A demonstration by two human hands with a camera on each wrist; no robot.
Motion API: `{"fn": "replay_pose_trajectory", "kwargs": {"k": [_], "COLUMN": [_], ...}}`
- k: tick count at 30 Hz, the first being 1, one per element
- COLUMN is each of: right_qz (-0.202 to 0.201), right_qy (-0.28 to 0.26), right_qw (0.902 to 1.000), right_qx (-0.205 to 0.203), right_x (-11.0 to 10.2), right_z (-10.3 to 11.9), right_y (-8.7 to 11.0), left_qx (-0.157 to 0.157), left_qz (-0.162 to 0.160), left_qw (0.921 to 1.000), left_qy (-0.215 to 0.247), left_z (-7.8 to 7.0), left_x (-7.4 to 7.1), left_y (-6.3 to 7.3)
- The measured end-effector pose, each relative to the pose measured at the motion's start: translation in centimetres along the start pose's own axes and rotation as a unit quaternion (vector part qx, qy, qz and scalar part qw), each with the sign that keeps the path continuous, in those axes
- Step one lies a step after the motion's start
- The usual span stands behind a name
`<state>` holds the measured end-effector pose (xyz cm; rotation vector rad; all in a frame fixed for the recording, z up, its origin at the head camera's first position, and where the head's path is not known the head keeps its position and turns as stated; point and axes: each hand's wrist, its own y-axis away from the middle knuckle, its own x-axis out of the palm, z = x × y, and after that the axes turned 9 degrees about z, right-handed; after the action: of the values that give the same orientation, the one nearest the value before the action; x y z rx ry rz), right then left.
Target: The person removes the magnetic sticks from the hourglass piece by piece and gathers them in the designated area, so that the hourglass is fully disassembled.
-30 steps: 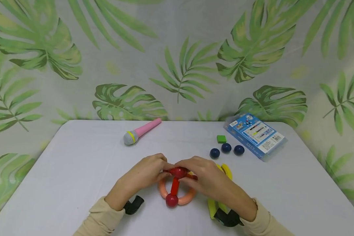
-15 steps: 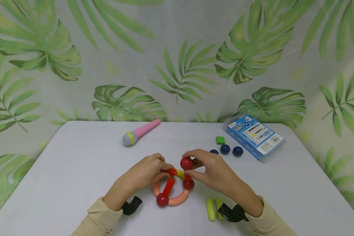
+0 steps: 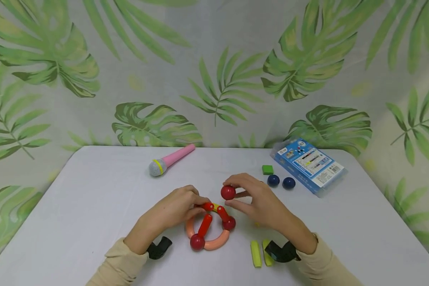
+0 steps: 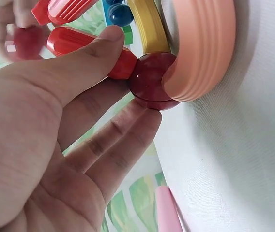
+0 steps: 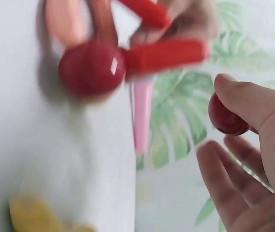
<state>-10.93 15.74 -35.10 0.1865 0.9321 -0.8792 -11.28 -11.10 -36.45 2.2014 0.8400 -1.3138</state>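
A ring of curved orange rods point(image 3: 218, 241) and a yellow curved rod point(image 4: 149, 24) lies on the table, joined by red balls point(image 3: 197, 242). Short straight red rods point(image 3: 205, 225) stand up from these balls, leaning inward. My left hand point(image 3: 180, 208) pinches one red rod point(image 4: 123, 63) between thumb and fingers, with other fingertips at the dark red ball point(image 4: 152, 79) below it. My right hand point(image 3: 259, 198) holds a loose red ball point(image 3: 228, 192) between thumb and fingertips, above the ring's right side and apart from the rod tips.
Dark blue balls point(image 3: 273, 180) and a green block point(image 3: 267, 170) lie behind my right hand. A blue boxed set point(image 3: 309, 165) is at the back right, a pink toy microphone point(image 3: 171, 159) at the back left. Yellow-green pieces point(image 3: 256, 254) lie by my right wrist.
My right hand has lifted the red ball up and right, off the tops of the red rods. The ring has shifted slightly left. My left hand stays nearly in place.
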Motion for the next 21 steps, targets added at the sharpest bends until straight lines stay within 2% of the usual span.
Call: {"fn": "replay_pose_trajectory", "kwargs": {"k": [5,10,15,21], "right_qz": [-0.052,-0.079,-0.06,-0.03], "right_qy": [0.1,0.122,0.139,0.164], "right_qw": [0.9918,0.9803,0.9727,0.9721], "right_qx": [0.06,0.134,0.175,0.166], "right_x": [-1.5,-2.8,-3.3,-3.2], "right_z": [-3.7,-6.9,-8.7,-9.8], "right_y": [0.1,0.7,1.1,1.2], "left_qx": [-0.002,-0.008,-0.01,-0.011], "left_qz": [0.0,0.005,0.005,0.004], "left_qw": [0.9999,0.9997,0.9997,0.9997], "left_qy": [0.011,0.023,0.023,0.023], "left_z": [0.0,-0.1,-0.1,-0.1], "left_x": [0.0,0.0,0.1,0.0], "left_y": [0.0,0.0,-0.1,0.0]}}
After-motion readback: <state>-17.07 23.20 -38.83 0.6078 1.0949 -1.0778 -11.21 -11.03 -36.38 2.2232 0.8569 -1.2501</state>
